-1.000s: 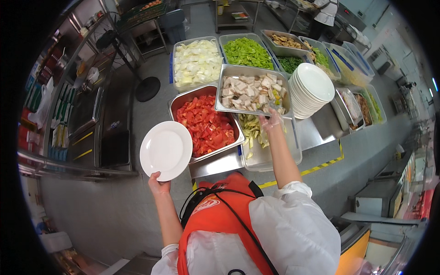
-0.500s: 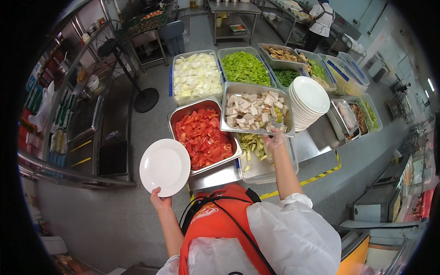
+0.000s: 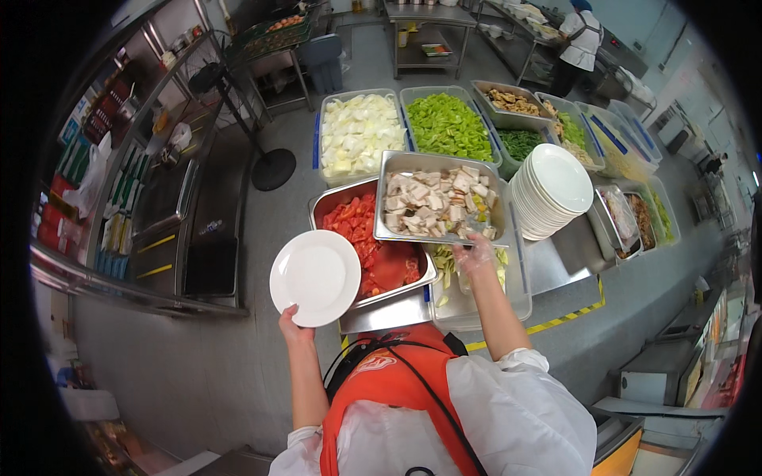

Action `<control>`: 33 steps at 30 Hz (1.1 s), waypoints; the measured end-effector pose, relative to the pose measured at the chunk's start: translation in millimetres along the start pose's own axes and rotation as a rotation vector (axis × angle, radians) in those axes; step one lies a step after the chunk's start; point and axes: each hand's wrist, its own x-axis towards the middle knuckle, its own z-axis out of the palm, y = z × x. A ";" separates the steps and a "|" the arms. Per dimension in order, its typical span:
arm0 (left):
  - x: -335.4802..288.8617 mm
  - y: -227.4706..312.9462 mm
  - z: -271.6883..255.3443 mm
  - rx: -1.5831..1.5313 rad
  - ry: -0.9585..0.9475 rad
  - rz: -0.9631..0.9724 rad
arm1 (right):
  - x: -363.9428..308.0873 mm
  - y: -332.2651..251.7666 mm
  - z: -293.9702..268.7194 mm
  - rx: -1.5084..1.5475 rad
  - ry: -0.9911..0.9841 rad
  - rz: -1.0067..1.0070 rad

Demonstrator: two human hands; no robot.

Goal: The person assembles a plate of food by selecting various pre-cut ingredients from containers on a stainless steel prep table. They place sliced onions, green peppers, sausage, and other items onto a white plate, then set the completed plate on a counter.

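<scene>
My left hand [image 3: 297, 324] grips the lower edge of a round white plate [image 3: 315, 278], thumb on top. The plate is bare and held in front of a metal pan of chopped tomatoes [image 3: 348, 216], partly covering it. My right hand [image 3: 474, 255], in a clear plastic glove, has its fingers on the near rim of a metal pan [image 3: 421, 236] of pale diced meat [image 3: 432, 200]. This pan sits above the tomato pan's right part and a clear tub of sliced green vegetable [image 3: 500, 297]. The right fingertips are partly hidden at the rim.
A stack of white plates [image 3: 553, 190] stands right of the meat pan. Tubs of cut onion [image 3: 361, 133] and chopped green vegetable [image 3: 448, 127] lie behind. A fan stand [image 3: 273, 169] is on the floor at left. A person [image 3: 582, 44] works at the far right.
The meat pan has shifted left with my right hand, covering more of the tomatoes. My left hand has brought the plate slightly up and right, over the tomato pan's corner. The view has shifted.
</scene>
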 end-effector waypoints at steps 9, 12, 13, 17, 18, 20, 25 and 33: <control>16.1 -21.5 -34.9 -0.064 -0.103 0.026 | 63.5 12.3 54.6 -0.172 -0.245 -0.071; 4.2 -23.5 -41.5 -0.054 -0.095 0.046 | 83.8 20.5 74.0 -0.251 -0.148 -0.121; 2.1 -22.8 -36.7 -0.045 -0.105 0.041 | 84.9 13.2 77.1 -0.286 -0.119 -0.154; -3.7 -9.4 -52.7 -0.038 -0.067 0.069 | 74.4 0.3 47.8 -0.540 -0.229 -0.119; -7.6 -5.9 -57.8 -0.039 -0.063 0.074 | 47.5 -16.7 37.4 -1.073 -0.061 -0.453; -11.7 -16.0 -63.0 -0.044 -0.067 0.075 | 58.6 -50.4 -34.1 -1.542 0.189 -1.101; 8.1 -22.1 -70.4 -0.003 -0.082 0.029 | 49.2 -112.0 -126.1 -1.896 0.418 -0.571; 31.7 -53.1 -39.9 0.045 -0.260 -0.134 | 44.7 -117.4 -215.9 -1.932 0.134 -0.841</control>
